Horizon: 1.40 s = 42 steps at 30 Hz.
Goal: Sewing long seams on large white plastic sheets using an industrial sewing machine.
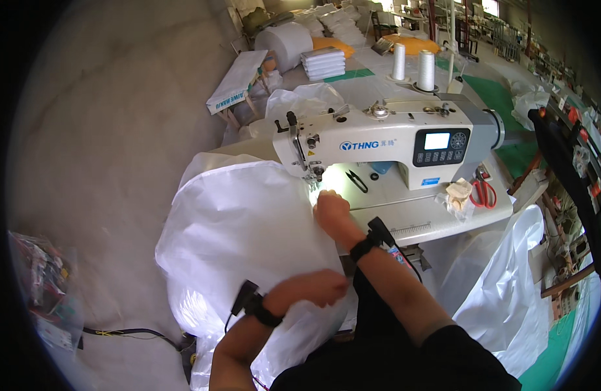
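A large white plastic sheet (248,208), shiny and bulging like a sack, hangs over the left end of a white sewing machine (379,133). Its upper right edge runs under the lit needle area (320,184). Close to the needle, my right hand (332,210) is closed on the sheet's edge, fingertips toward the presser foot. My left hand (307,290) lies lower down, across the sheet near its right edge. Its fingers look curled and slightly blurred; what they hold is hidden. Black thread snips (357,181) rest on the machine bed, right of the needle.
Red-handled scissors (483,193) and a crumpled beige piece (459,194) are at the bed's right end. Two white thread cones (425,72) stand behind the machine. More white sheeting (502,280) hangs at the right. A folded white stack (323,64) lies farther back.
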Tool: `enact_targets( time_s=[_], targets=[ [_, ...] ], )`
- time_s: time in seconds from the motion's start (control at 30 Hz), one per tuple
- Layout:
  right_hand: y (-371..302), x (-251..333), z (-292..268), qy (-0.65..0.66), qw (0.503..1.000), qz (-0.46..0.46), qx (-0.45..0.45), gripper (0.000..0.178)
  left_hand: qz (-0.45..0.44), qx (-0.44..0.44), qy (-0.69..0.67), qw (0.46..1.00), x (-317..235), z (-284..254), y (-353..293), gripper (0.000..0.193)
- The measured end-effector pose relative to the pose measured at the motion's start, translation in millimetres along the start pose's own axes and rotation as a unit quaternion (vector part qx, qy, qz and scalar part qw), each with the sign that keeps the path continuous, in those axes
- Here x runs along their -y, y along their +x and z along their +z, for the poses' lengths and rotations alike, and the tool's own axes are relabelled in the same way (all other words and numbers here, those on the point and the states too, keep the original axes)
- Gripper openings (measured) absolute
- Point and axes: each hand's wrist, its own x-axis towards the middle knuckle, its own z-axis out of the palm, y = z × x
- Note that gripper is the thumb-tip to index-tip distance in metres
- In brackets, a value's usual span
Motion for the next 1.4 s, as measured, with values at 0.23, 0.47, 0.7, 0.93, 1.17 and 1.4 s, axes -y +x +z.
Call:
enact_targets(
  time_s=[0.23,0.47,0.7,0.93,1.17,1.4],
  targets=[
    [0.3,13.6,2.1,0.019,0.994,0.016,0.103,0.019,0.135,-0.507,0.265,0.809,92.8,-121.3,50.6,0.019],
    [4.2,5.1,-3.2,0.101,0.989,0.075,0.074,0.023,0.111,-0.584,0.274,0.756,123.7,-102.5,85.8,0.041],
    [2.2,8.5,-4.2,0.109,0.99,0.072,0.06,0.022,0.081,-0.591,0.292,0.747,119.6,-99.5,81.7,0.038],
    [0.7,4.2,-9.2,0.026,0.992,-0.025,0.125,0.021,0.022,-0.561,0.297,0.773,111.9,-100.3,79.9,0.033],
    [-12.7,15.5,-3.6,-0.077,0.988,-0.049,0.128,0.02,0.088,-0.624,0.262,0.731,119.3,-91.9,83.3,0.024],
    [-11.0,20.2,-2.3,-0.057,0.99,-0.056,0.115,0.02,0.09,-0.623,0.307,0.714,112.0,-97.6,80.4,0.015]
  ],
)
